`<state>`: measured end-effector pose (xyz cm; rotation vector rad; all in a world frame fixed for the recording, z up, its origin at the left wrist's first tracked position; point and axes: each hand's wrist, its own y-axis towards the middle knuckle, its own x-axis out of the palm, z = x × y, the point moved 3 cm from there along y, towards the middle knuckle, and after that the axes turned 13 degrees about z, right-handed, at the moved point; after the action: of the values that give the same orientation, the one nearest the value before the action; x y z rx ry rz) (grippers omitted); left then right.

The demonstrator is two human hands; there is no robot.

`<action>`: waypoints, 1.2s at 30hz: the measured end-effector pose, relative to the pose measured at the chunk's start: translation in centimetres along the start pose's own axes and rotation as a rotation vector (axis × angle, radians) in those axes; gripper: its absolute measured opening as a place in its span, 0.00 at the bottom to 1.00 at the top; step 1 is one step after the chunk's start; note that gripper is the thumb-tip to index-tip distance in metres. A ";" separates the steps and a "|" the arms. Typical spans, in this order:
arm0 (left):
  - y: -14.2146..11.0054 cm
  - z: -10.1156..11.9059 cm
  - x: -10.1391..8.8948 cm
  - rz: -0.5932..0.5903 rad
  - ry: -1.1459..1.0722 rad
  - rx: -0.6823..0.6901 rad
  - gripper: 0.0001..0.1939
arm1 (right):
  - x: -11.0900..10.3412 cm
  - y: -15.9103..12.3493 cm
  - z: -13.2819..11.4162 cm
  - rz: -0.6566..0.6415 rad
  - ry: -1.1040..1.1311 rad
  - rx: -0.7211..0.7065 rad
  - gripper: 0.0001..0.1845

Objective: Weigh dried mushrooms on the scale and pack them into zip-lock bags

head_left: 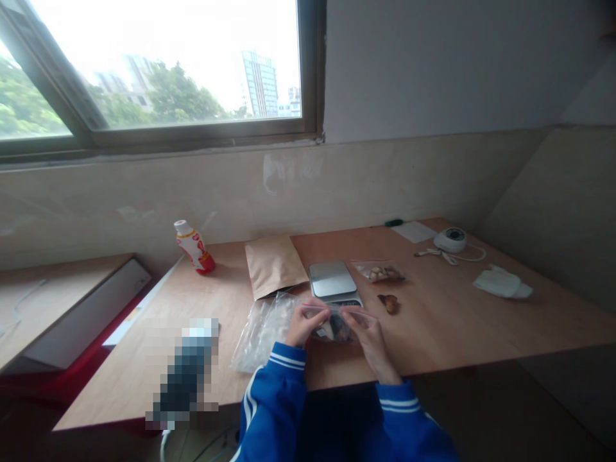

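Both hands pinch the top edge of a small clear zip bag [332,328] with dark and pale pieces inside. My left hand [304,322] grips the top edge at its left part, and my right hand [364,332] grips it further right. Just behind the bag sits a kitchen scale [332,280] with a silver plate, its front partly hidden by my hands. Beside my left hand lie empty clear plastic bags [262,330]. A brown dried piece [389,303] rests on the table to the right of the scale. Behind it lies another filled zip bag [382,272].
A brown paper pouch [274,264] lies left of the scale. A red and white bottle [195,249] stands at the back left. A pixelated object [185,375] lies front left. To the right are a white camera [450,239] with cable and a crumpled white item [503,282].
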<state>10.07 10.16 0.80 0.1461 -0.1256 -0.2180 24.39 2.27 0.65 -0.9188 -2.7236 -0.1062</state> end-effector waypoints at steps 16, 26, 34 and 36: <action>0.1 0.5 -0.2 0.035 0.001 0.089 0.12 | 0.9 -0.1 0.5 0.062 -0.011 -0.049 0.16; 0.0 0.4 0.0 -0.011 0.043 0.072 0.13 | 1.3 0.1 0.6 0.073 -0.029 -0.024 0.18; 0.2 0.5 0.0 0.004 0.042 0.055 0.14 | 2.1 0.0 -0.8 0.077 -0.059 -0.049 0.18; 0.2 0.5 -0.1 0.015 0.034 0.056 0.13 | 2.2 -0.1 -0.9 0.076 -0.056 -0.061 0.17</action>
<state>9.96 10.30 1.33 0.2042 -0.0986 -0.1972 22.83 3.34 2.08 -1.0557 -2.7461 -0.1525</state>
